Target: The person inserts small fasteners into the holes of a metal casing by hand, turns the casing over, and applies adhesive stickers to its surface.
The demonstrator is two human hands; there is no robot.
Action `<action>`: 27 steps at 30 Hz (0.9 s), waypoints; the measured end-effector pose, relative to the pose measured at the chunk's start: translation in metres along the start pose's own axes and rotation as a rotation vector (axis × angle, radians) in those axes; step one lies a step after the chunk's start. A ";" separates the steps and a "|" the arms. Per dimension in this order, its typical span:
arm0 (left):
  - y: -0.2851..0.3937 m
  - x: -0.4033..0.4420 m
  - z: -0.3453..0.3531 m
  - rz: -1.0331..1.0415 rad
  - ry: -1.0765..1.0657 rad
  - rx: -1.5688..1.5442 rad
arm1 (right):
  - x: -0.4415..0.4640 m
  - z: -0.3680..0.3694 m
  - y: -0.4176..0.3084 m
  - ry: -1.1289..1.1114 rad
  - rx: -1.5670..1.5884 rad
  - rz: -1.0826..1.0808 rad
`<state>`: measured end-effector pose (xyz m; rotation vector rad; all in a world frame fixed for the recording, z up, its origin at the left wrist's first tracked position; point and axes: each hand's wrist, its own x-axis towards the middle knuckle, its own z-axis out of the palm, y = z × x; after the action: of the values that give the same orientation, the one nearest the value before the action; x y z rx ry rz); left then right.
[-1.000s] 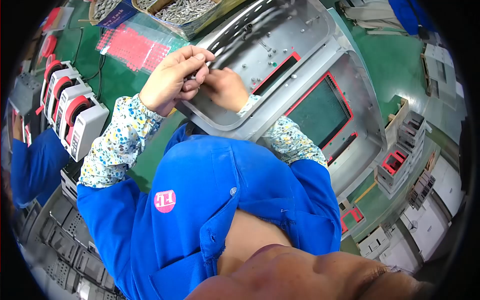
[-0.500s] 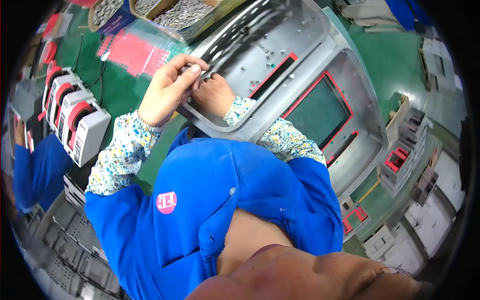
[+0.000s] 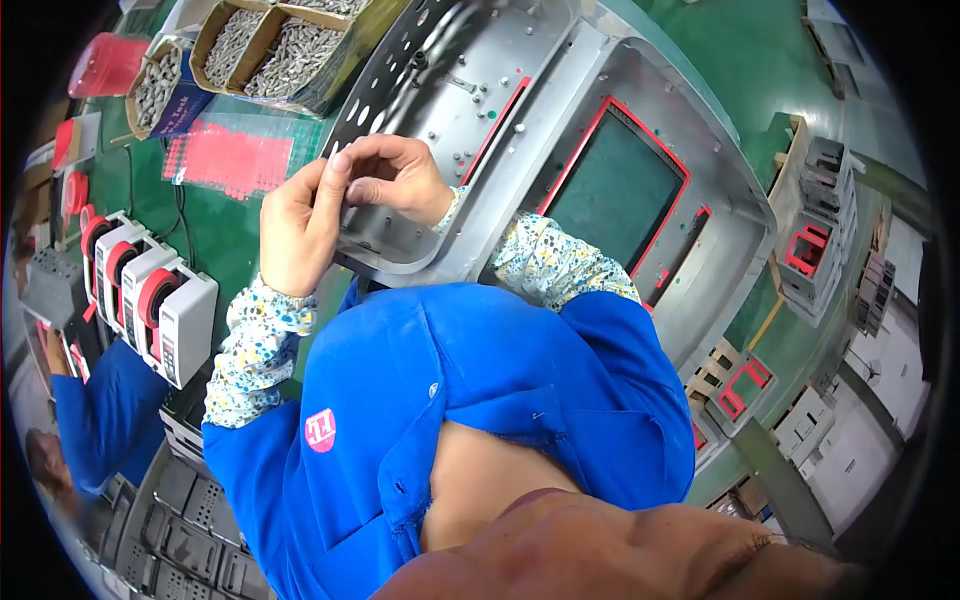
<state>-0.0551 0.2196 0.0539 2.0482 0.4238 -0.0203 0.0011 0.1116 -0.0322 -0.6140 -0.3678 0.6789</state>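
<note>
My left hand is raised at the near left corner of a large grey metal housing, its thumb and fingers pinched together. Against its fingertips, my right hand curls with thumb and forefinger bent inward, above the housing's inner wall. Whatever sits between the fingertips is too small or hidden to make out. Inside the housing, a rectangular window has a red border, and small studs rise from the metal. A perforated strip runs along the housing's far left side.
Cardboard boxes of small metal parts stand at the upper left, beside a sheet of red stickers. White tape dispensers with red rolls are at the left. A co-worker in blue is beyond them. Grey stacked parts lie right.
My right hand has risen from inside the housing to meet my left hand's fingertips. The view has shifted, showing more of the boxes and stickers.
</note>
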 end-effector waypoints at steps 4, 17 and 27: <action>0.003 0.001 0.001 0.045 0.007 -0.025 | 0.002 -0.008 -0.002 -0.006 -0.058 0.107; -0.007 -0.008 -0.023 -0.301 -0.180 -0.729 | -0.028 -0.032 0.006 -0.536 -1.752 -0.138; 0.003 -0.009 -0.015 -0.083 -0.212 -0.385 | -0.032 -0.033 0.018 -0.568 -1.927 -0.313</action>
<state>-0.0654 0.2280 0.0654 1.6290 0.3490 -0.1910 -0.0140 0.0875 -0.0732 -2.1061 -1.6629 -0.0442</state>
